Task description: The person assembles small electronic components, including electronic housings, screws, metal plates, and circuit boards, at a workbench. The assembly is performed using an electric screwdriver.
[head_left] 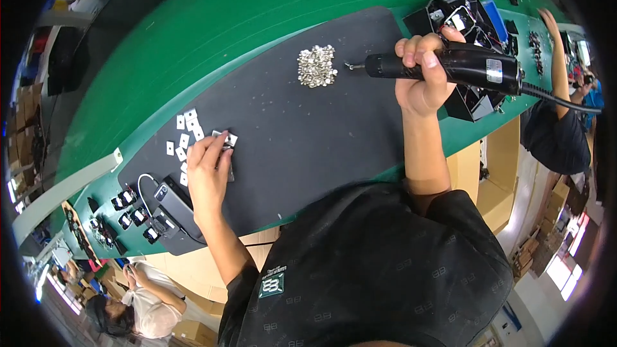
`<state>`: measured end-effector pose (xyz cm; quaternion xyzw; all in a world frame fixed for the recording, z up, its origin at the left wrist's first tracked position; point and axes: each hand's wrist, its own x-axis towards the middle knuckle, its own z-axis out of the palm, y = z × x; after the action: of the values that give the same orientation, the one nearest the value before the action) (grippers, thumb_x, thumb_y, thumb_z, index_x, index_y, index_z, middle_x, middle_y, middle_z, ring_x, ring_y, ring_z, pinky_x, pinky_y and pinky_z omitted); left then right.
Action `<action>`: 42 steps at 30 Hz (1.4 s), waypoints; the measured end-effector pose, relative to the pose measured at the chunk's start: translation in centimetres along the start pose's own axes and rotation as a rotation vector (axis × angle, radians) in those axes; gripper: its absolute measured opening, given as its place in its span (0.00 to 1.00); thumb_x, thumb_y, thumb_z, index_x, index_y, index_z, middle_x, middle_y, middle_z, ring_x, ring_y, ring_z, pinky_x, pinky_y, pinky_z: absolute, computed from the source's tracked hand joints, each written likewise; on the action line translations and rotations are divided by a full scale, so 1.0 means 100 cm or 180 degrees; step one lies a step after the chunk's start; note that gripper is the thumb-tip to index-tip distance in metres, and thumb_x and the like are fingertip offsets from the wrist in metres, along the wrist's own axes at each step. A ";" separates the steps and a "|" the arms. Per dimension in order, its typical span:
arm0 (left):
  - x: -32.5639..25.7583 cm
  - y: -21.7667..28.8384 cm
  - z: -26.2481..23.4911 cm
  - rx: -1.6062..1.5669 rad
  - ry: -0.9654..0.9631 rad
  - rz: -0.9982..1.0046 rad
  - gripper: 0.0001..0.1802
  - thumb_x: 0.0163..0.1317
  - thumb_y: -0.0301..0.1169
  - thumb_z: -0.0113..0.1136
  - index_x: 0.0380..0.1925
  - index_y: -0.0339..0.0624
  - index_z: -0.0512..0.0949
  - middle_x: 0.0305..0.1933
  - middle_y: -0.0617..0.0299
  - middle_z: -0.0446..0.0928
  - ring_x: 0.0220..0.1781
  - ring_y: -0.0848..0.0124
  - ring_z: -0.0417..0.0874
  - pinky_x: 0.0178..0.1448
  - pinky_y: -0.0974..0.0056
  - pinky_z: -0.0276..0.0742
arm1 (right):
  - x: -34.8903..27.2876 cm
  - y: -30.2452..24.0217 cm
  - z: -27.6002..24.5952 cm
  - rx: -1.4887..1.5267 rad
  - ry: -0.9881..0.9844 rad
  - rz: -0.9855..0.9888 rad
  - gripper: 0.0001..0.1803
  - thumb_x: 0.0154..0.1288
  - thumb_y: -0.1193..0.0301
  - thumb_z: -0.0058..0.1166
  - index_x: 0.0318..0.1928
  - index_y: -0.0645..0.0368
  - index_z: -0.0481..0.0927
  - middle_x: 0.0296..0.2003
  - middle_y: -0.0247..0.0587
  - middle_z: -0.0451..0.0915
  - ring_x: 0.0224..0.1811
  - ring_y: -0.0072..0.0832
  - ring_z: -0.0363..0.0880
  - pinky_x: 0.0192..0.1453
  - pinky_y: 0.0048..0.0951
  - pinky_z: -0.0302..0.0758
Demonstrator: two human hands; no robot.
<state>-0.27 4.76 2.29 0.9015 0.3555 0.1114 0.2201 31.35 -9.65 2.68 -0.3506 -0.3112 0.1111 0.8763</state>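
My right hand (424, 74) is wrapped round a black corded electric screwdriver (472, 66), held level above the mat. Its bit points left, with a small silvery piece, perhaps a screw, at the tip. Just left of the tip lies a heap of small shiny metal screws (315, 66). My left hand (211, 164) is closed, its fingertips pinching a small pale square plate (231, 139) with a dark centre on the mat. Part of that plate and what lies under it are hidden by the fingers. Several loose white square pieces (191, 116) are scattered beside my left hand.
The dark mat (289, 148) lies on a green bench. A grey phone-like device (173, 200) with a cable and several small black parts (130, 211) sit at left. A bin of black housings (459, 16) stands at far right. Other people work at both sides.
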 end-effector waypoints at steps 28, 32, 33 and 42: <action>0.102 0.060 0.041 -0.1408 -0.0069 -0.0687 0.05 0.59 0.23 0.62 0.34 0.34 0.77 0.31 0.64 0.78 0.33 0.80 0.78 0.39 0.74 0.74 | -0.039 -0.055 -0.053 0.0546 -0.0394 0.0658 0.20 0.56 0.77 0.58 0.44 0.54 0.62 0.21 0.31 0.69 0.22 0.23 0.70 0.33 0.29 0.71; 0.177 0.137 0.065 -0.1880 -0.0340 -0.0233 0.07 0.58 0.24 0.64 0.34 0.33 0.77 0.33 0.63 0.80 0.37 0.79 0.79 0.42 0.74 0.75 | -0.036 -0.055 -0.065 0.0747 -0.0530 0.0617 0.20 0.54 0.81 0.56 0.45 0.57 0.63 0.22 0.33 0.70 0.23 0.24 0.71 0.33 0.29 0.72; 0.194 0.156 0.070 -0.1793 -0.0437 -0.0084 0.07 0.57 0.24 0.64 0.34 0.33 0.77 0.33 0.63 0.80 0.37 0.78 0.80 0.42 0.73 0.75 | -0.038 -0.055 -0.066 0.0765 -0.0517 0.0612 0.21 0.54 0.82 0.56 0.46 0.57 0.64 0.22 0.34 0.70 0.23 0.24 0.71 0.33 0.29 0.72; 0.325 0.262 0.151 -0.1329 -0.0351 0.0885 0.11 0.49 0.33 0.71 0.26 0.37 0.82 0.29 0.59 0.79 0.30 0.73 0.77 0.37 0.68 0.73 | -0.033 -0.062 -0.076 0.0700 -0.0476 0.0663 0.22 0.52 0.85 0.55 0.46 0.59 0.65 0.21 0.32 0.70 0.23 0.22 0.71 0.32 0.27 0.72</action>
<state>44.11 5.32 2.99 0.8815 0.1849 0.1623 0.4031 33.36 -19.62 1.12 -0.2737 -0.3235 0.2606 0.8675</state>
